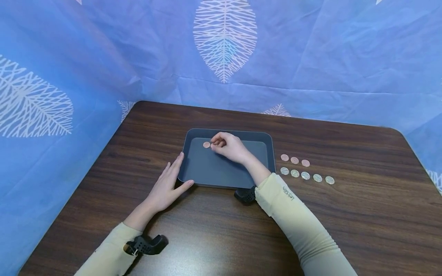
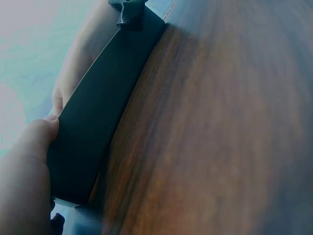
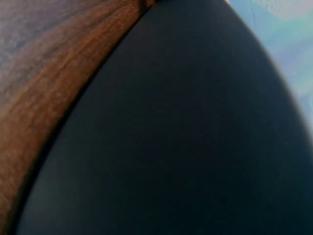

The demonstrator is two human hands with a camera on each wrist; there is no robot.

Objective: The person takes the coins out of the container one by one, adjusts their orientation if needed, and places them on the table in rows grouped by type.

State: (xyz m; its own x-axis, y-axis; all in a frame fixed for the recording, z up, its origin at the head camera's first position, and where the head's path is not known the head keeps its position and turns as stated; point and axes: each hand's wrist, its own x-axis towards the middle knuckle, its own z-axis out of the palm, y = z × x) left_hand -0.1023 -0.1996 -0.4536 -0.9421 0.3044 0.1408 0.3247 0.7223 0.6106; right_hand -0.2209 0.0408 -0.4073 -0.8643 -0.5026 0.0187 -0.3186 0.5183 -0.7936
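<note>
Left hand (image 1: 168,186), fingers straight and together, braces tray (image 1: 221,174) corner at 8 o'clock; right hand (image 1: 229,146) fingertips pinch copper coin (image 1: 206,145) at tray's 11 o'clock; spare coins (image 1: 305,169) wait at 3 o'clock.

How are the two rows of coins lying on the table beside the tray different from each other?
The far row has three coins, the near row has five. The far row's coins look copper-pink, the near row's silvery. The near row reaches further right than the far row. Both rows lie flat on the brown table, right of the dark tray, starting at about the same left end.
</note>
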